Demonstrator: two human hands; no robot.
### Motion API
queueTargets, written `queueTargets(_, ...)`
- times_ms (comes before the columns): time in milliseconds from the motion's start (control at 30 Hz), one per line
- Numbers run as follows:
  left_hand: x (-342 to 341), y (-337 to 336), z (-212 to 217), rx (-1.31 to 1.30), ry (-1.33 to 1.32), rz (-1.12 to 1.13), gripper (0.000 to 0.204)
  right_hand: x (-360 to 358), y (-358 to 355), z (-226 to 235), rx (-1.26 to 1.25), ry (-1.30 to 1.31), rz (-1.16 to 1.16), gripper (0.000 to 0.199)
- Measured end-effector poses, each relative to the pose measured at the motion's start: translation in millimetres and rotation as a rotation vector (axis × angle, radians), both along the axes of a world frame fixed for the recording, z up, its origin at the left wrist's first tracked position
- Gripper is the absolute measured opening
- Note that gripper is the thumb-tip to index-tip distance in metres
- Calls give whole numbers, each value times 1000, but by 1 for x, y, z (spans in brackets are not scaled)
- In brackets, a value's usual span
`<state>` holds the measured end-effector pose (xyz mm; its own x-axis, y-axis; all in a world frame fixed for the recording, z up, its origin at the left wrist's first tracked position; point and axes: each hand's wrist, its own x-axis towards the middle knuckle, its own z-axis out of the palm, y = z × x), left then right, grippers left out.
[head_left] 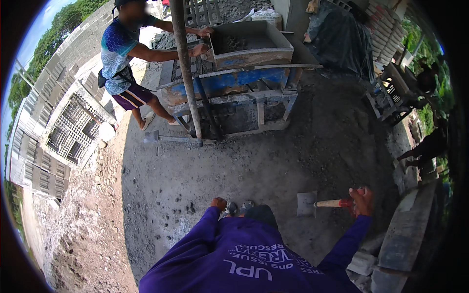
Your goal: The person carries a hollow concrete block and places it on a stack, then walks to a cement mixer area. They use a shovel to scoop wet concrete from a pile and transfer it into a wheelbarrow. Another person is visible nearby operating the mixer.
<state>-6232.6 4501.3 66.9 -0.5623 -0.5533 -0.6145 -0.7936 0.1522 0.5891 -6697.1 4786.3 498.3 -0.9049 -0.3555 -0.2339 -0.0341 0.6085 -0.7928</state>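
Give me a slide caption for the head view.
Shovel in the right-hand grip; beyond, a co-worker reaches to an open box over a blue-painted frame.

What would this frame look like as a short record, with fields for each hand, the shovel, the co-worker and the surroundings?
Left hand: beside the shoes in the picture; nothing visibly held
Right hand: gripping the shovel at its red handle end
Shovel blade: grey, pointing toward picture left
Co-worker: upper left, both hands at the left end of an open box
Box contents: grey, lumpy material
Surroundings: stacked grey blocks at left; dark sheet at upper right
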Motion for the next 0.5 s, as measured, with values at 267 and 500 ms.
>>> queueTargets(267, 5, 1, -13, -107, 40, -86, 25, -7, 4, -7, -87, -33, -18, 31)
queueTargets(500, -2, 0, 0, -64, 67, -69, 28, -4, 5, -1, -82, -41, -33, 25)
